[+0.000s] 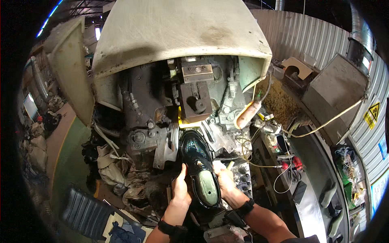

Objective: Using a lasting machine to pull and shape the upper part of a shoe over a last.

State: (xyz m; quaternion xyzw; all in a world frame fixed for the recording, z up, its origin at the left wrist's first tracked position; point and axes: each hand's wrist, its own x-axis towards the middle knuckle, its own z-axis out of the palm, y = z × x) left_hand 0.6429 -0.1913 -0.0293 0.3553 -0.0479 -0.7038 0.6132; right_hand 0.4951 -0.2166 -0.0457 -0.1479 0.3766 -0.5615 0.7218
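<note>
Between my hands is a glossy black shoe [195, 150] on a pale green shoe last [208, 189], which has a small round hole in its top. My left hand [181, 189] grips the heel part from the left. From the right side, my right hand [225, 181] clasps the same part, its fingers partly hidden behind the shoe. The toe points away from me, in under a yellow part [190, 124] of the machine and between two metal side plates [165, 150]. Whether the toe touches them I cannot tell.
A large cream machine hood [182, 28] hangs over the work spot. An orange-brown handled tool [248, 114] dangles at the right with loose cables. Further right lie a black phone-like object [299, 192] and several lasts on a bench. A black chair [86, 210] stands lower left.
</note>
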